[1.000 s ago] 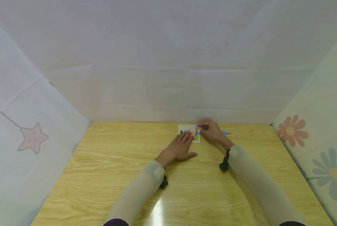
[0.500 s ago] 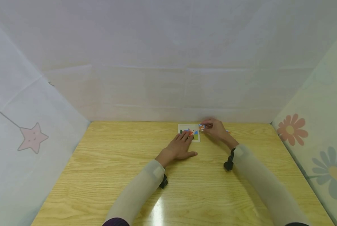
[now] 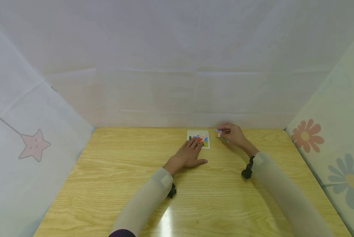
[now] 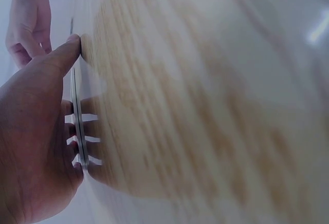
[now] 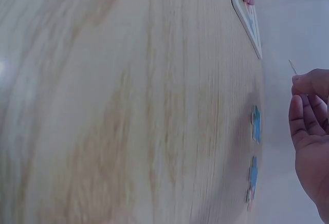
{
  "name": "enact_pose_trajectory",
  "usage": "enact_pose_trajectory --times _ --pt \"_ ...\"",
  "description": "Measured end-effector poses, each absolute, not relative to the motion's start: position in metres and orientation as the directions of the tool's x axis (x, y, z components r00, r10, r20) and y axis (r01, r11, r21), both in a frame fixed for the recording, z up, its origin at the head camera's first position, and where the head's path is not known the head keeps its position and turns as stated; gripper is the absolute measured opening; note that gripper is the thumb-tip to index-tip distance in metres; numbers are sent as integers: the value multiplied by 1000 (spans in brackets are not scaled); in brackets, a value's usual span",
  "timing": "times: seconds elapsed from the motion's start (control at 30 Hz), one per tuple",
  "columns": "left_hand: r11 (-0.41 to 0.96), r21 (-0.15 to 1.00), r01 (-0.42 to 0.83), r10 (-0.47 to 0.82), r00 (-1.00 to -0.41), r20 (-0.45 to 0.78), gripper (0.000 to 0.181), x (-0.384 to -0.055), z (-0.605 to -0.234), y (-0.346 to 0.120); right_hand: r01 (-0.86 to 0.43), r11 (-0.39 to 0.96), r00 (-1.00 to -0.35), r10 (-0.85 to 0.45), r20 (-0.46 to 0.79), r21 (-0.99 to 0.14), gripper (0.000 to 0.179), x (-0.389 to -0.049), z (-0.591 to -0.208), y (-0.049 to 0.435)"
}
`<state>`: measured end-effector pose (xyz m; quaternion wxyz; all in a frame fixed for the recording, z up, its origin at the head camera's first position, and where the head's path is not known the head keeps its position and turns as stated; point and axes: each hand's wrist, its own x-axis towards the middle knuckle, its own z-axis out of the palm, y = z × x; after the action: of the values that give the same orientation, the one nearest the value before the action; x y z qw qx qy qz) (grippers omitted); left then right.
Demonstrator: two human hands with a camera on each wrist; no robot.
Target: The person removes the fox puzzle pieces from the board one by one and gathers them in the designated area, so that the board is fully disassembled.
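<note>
My left hand (image 3: 189, 154) lies flat with straight fingers on a small white-framed jigsaw puzzle board (image 3: 207, 133), covering its lower left part. Red, blue and green picture parts show past the fingertips. The left wrist view has the board's thin edge (image 4: 78, 121) under those fingers. To the right of the board, my right hand (image 3: 235, 135) pinches a puzzle piece (image 3: 218, 133) with orange and blue print between thumb and fingers. Seen from the right wrist, that piece is a thin edge (image 5: 292, 67) held up off the table.
Two loose blue puzzle pieces lie on the wooden table below the right hand: one piece (image 5: 256, 124) nearer the board, another piece (image 5: 252, 180) farther off. A white cloth wall (image 3: 153, 95) rises right behind the table's back edge, with printed cloth on both sides.
My right hand has drawn the puzzle piece from the board's upper right corner out to the right. The loose pieces have become mostly hidden behind it. My left hand has stayed put.
</note>
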<state>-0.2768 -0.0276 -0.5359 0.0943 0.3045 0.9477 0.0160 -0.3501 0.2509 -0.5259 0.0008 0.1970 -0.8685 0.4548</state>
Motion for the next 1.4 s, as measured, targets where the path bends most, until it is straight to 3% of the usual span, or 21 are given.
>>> enact_pose_trajectory --times 0.83,1.4 --pt "818 91 569 575 -797 -185 94 -281 -543 -29 -387 553 -913 -340 224 -738 28 -340 -523 308" --pt "808 94 582 590 -793 -152 93 -277 -539 -29 -318 575 -939 -299 168 -753 29 -333 -525 337"
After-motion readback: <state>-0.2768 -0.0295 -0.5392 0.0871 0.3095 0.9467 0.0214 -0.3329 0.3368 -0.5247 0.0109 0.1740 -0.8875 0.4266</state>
